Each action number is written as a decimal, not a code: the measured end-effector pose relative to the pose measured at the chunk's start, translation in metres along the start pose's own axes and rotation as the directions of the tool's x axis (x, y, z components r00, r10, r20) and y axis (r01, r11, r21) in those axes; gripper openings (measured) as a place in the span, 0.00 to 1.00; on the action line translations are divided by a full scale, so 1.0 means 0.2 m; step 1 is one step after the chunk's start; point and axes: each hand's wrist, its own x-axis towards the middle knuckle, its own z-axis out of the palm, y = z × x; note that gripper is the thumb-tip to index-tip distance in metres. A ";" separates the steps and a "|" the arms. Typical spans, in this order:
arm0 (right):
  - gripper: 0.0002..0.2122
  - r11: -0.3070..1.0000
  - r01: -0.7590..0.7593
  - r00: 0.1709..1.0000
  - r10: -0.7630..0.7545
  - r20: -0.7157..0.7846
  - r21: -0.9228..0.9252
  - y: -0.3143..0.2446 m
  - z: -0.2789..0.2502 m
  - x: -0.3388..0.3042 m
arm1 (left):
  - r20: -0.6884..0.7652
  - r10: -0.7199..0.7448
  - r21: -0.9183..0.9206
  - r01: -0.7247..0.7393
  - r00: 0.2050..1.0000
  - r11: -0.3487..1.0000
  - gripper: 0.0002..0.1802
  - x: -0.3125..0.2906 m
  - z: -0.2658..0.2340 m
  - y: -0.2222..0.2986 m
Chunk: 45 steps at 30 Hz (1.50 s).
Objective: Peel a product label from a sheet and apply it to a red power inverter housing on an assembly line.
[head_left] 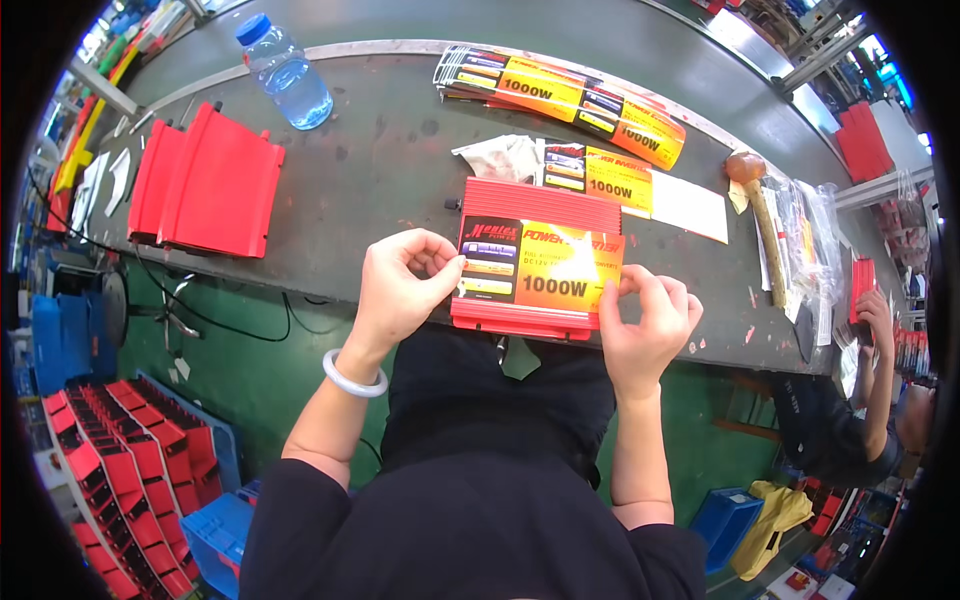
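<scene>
In front of me at the table's near edge lies a ribbed red metal power inverter case (pixel 548 202). A glossy yellow, orange and black label (pixel 545 263) covers most of its top face. My left hand (pixel 408 283) pinches the label's left edge between thumb and forefinger. At the opposite edge, my right hand (pixel 652 322) pinches the label's lower right side, its other fingers curled. Whether the label's middle touches the case I cannot tell. Just behind the case is another label on a white backing sheet (pixel 692 208), with crumpled white paper (pixel 500 157) beside it.
A stack of labels (pixel 545 88) lies farther back. Two red case shells (pixel 222 182) and a water bottle (pixel 290 82) stand left. A mallet (pixel 768 235) and clear plastic bags (pixel 812 240) lie right. Red parts (pixel 135 450) fill the floor at left. A co-worker's hand (pixel 877 318) holds a red part.
</scene>
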 end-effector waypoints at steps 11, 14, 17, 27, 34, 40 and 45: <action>0.09 0.997 0.009 0.998 -0.014 -0.064 -0.076 -0.02 0.01 0.01 | -0.045 0.019 0.078 -0.016 0.999 0.997 0.04 0.01 0.01 0.04; 0.09 0.997 0.001 0.998 -0.006 -0.061 -0.079 -0.03 0.00 0.01 | -0.040 0.034 0.078 -0.031 0.999 0.996 0.05 0.01 0.02 0.04; 0.09 0.994 -0.035 0.997 0.028 -0.076 -0.100 -0.04 -0.01 0.03 | -0.055 0.088 0.229 -0.073 0.995 0.971 0.07 0.00 0.01 0.05; 0.38 0.919 0.175 0.890 -0.301 0.342 0.354 -0.35 0.10 -0.01 | 0.445 0.255 0.641 -0.505 0.858 0.578 0.29 -0.04 0.00 0.14; 0.43 0.945 0.233 0.796 -0.320 0.513 0.228 -0.26 0.09 0.00 | 0.500 0.208 0.746 -0.540 0.841 0.390 0.31 -0.04 -0.01 0.13; 0.42 0.966 0.091 0.770 0.086 0.632 -0.244 0.09 -0.15 -0.01 | 0.475 0.218 0.775 -0.523 0.853 0.356 0.31 -0.06 0.00 0.13; 0.37 0.997 -0.015 0.923 0.041 0.381 -0.070 0.20 -0.18 -0.12 | 0.474 0.218 0.779 -0.521 0.853 0.349 0.30 -0.06 0.03 0.22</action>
